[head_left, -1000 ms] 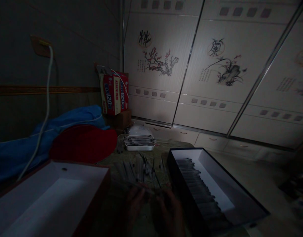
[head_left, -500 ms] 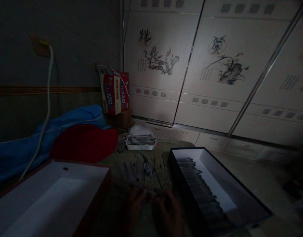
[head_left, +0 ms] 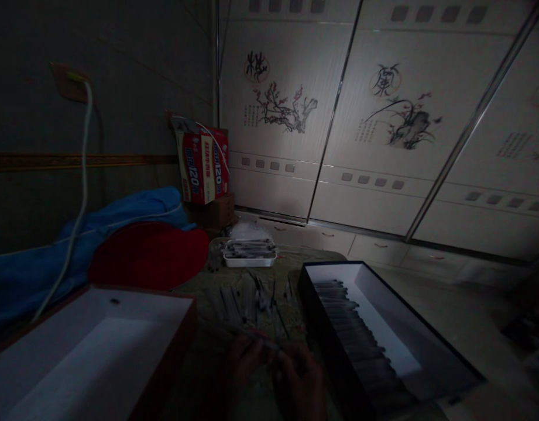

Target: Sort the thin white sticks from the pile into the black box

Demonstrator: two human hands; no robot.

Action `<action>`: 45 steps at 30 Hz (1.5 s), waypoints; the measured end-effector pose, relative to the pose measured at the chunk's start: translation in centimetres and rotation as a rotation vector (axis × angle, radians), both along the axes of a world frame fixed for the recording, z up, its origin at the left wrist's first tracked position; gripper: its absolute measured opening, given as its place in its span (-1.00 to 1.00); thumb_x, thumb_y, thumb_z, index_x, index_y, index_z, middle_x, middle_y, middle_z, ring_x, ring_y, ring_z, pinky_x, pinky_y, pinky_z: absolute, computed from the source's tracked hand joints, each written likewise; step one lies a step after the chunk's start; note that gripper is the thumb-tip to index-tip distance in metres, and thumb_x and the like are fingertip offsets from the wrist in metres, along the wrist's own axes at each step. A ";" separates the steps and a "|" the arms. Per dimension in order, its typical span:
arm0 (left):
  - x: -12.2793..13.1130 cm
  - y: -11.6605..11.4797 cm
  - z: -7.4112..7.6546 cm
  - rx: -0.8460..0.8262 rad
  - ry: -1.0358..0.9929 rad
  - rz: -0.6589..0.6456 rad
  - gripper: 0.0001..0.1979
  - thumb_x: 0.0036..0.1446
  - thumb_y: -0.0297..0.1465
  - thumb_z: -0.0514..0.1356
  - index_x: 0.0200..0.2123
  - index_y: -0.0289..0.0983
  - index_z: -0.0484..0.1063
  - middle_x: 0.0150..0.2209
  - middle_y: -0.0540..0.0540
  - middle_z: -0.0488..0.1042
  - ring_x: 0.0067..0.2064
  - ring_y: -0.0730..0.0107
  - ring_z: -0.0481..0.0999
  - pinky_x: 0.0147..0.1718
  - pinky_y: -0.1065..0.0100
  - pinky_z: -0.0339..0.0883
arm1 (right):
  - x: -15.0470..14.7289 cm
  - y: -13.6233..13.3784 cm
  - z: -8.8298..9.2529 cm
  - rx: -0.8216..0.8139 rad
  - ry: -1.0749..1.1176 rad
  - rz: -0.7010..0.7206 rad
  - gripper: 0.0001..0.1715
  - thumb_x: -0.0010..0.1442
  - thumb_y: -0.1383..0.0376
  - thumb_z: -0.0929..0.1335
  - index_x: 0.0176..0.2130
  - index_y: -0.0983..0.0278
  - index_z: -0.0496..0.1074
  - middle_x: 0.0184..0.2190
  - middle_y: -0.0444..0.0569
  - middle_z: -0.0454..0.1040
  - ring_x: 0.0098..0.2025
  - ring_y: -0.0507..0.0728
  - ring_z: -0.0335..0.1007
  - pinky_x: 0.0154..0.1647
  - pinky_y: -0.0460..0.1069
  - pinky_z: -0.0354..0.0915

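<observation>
The room is very dark. My left hand (head_left: 239, 362) and my right hand (head_left: 301, 377) meet low in the middle, fingers pinched together on a thin stick (head_left: 257, 337) that lies between them. Just beyond them a loose pile of thin dark sticks (head_left: 251, 298) is spread on the table. To the right stands a long black box (head_left: 431, 351) with a white inside and a row of sticks (head_left: 348, 327) laid along its left side. An empty box with a white inside (head_left: 93, 351) stands to the left.
A small white tray of sticks (head_left: 249, 252) sits at the table's far edge. A red round cushion (head_left: 148, 254) and blue cloth (head_left: 41, 263) lie at the left. A red carton (head_left: 202, 165) stands in the corner. A white cable (head_left: 82, 193) hangs from a wall socket. Painted sliding doors fill the back.
My hands have drawn slightly closer to me and stay together on the stick. The view has shifted only a little.
</observation>
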State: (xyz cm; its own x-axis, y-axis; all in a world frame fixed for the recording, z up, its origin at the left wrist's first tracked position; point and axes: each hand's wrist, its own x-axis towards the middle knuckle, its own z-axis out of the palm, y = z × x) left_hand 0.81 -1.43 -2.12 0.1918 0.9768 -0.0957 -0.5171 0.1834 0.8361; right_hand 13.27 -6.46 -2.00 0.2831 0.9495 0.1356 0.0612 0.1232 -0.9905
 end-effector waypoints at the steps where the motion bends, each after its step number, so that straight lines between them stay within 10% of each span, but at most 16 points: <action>1: -0.1 -0.1 0.1 0.014 0.022 -0.005 -0.72 -0.23 -0.23 0.40 -0.49 -0.29 0.50 -0.55 -0.05 0.52 -0.47 0.37 0.48 -0.42 0.36 0.34 | 0.0 -0.1 -0.2 0.014 -0.044 -0.012 -0.58 0.10 0.00 0.33 -0.38 0.31 0.48 -0.52 -0.03 0.51 -0.50 0.09 0.42 -0.49 -0.10 0.32; 12: 0.0 -0.1 -1.1 0.080 0.130 -0.056 -0.66 -0.19 -0.14 0.36 -0.46 -0.29 0.46 -0.58 0.00 0.51 -0.51 0.39 0.48 -0.47 0.39 0.34 | 0.5 -0.2 -6.9 0.269 -0.613 -0.337 -0.49 0.17 -0.12 0.22 -0.28 0.16 0.54 -0.30 0.05 0.56 -0.23 0.22 0.48 -0.22 0.03 0.41; 32: -0.5 -0.3 0.5 0.082 0.241 -0.016 -0.67 -0.16 -0.12 0.33 -0.45 -0.27 0.46 -0.52 -0.03 0.55 -0.45 0.35 0.52 -0.39 0.37 0.39 | -0.2 -0.7 -6.4 0.168 -0.521 -0.342 -0.50 0.24 -0.06 0.18 -0.06 0.15 0.46 -0.14 0.03 0.54 -0.14 0.21 0.49 -0.18 0.05 0.42; 45: -0.6 0.4 -1.7 0.090 0.216 -0.068 -0.62 -0.18 -0.09 0.34 -0.43 -0.28 0.46 -0.53 -0.02 0.55 -0.47 0.38 0.52 -0.44 0.39 0.37 | 0.5 0.1 -6.4 0.145 -0.531 -0.196 -0.49 0.22 -0.08 0.18 -0.20 0.17 0.51 -0.33 0.02 0.57 -0.30 0.16 0.52 -0.31 -0.03 0.43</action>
